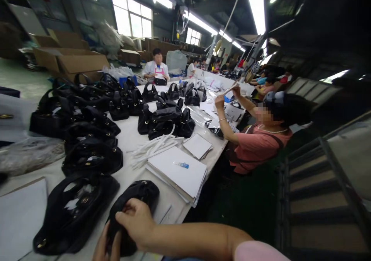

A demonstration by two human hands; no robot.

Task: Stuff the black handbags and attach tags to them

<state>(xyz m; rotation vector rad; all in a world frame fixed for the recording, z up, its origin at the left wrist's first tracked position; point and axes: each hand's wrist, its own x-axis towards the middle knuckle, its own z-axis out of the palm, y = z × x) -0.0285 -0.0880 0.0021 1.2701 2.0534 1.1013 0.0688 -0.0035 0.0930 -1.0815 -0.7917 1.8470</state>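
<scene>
One soft, creased black handbag (147, 190) sits at the near end of the white table (129, 133), fingers of the right hand (138, 220) and left hand (102, 247) closed on it, a gaping bag (97, 207) close left, dark floor (232, 210) past the right edge, bare tabletop farther between black bags (100, 158) and white cords (155, 148).
</scene>
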